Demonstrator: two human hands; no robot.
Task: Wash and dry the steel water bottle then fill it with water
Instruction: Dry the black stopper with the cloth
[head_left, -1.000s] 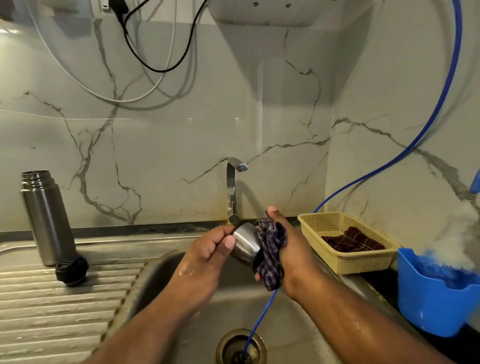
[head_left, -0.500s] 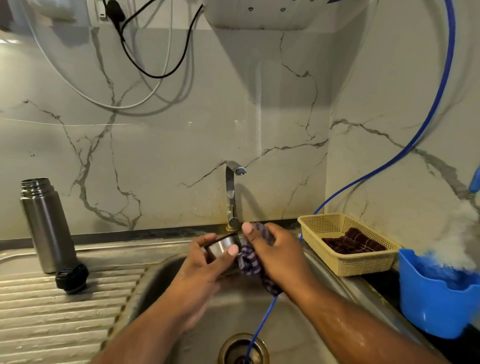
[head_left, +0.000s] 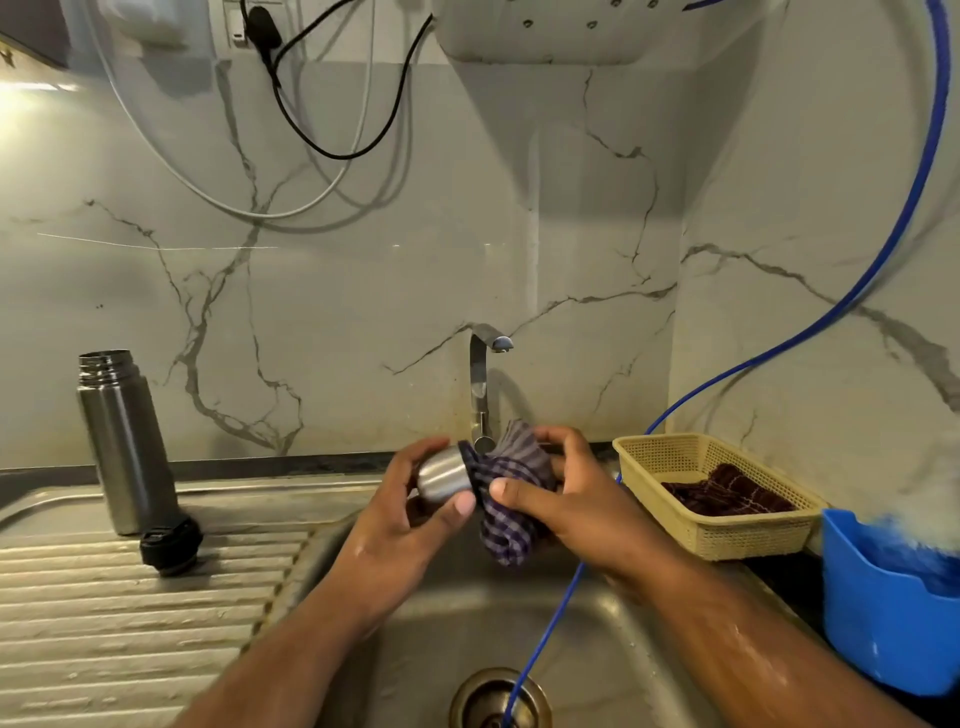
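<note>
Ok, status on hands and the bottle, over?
Left hand grips steel cup; right hand holds checked cloth against its mouth. Steel bottle upright on drainboard, uncapped, black stopper beside it. Blue hose runs under hands into drain.

Our two bare forearms reach in from the near edge of the sink (head_left: 415, 623) and meet over its back half. Our left hand (head_left: 405, 504) curls round a small steel cap (head_left: 441, 475), fingers over the top and thumb below. Our right hand (head_left: 576, 499) grips a checked cloth (head_left: 511, 488) bunched against the cap's right end, thumb pointing left. The two thumb tips lie just beside each other. Our left wrist and right forearm glisten wet.
</note>
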